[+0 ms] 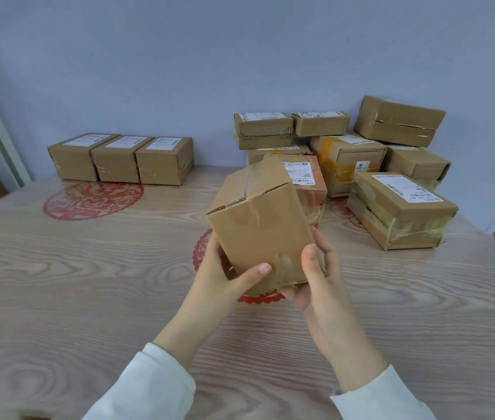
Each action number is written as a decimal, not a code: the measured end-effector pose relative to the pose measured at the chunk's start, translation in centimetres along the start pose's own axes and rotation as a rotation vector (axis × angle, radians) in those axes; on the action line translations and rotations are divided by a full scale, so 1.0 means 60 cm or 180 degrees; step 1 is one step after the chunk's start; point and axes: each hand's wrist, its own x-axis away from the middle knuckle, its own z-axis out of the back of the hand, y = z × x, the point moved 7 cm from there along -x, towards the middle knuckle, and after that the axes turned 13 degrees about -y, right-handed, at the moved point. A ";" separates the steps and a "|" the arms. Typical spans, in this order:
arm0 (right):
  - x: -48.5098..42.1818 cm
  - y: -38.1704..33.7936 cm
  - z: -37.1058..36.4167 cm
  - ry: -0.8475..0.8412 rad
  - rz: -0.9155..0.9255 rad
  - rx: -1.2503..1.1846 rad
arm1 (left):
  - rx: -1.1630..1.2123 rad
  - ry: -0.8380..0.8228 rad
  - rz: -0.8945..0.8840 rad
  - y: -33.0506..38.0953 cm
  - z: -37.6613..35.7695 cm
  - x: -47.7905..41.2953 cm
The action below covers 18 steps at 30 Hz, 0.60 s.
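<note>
Head view. A taped cardboard box [260,222], tilted, is held above the desk [88,283] near its middle. The left hand [225,277] and right hand [319,277] grasp its lower end, fingers [326,247] curled round it, thumbs on the near face. Three labelled boxes [120,159] stand in a row far left; a pile of parcels [361,165] lies far right.

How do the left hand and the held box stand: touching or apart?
Touching. Head view: the left hand grips the box, thumb pressed on its front face.
</note>
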 end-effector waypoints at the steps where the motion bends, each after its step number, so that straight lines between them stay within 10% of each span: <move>1: 0.001 0.002 0.001 -0.0007 -0.0055 0.0226 | 0.0037 0.0074 -0.0016 0.001 0.000 0.001; 5: 0.007 -0.008 0.011 0.0114 -0.0004 0.1476 | 0.0027 0.0179 -0.0117 0.011 0.010 -0.002; 18: -0.002 -0.018 0.003 0.0015 0.0164 0.1698 | -0.0208 0.0012 -0.0097 0.019 0.005 0.000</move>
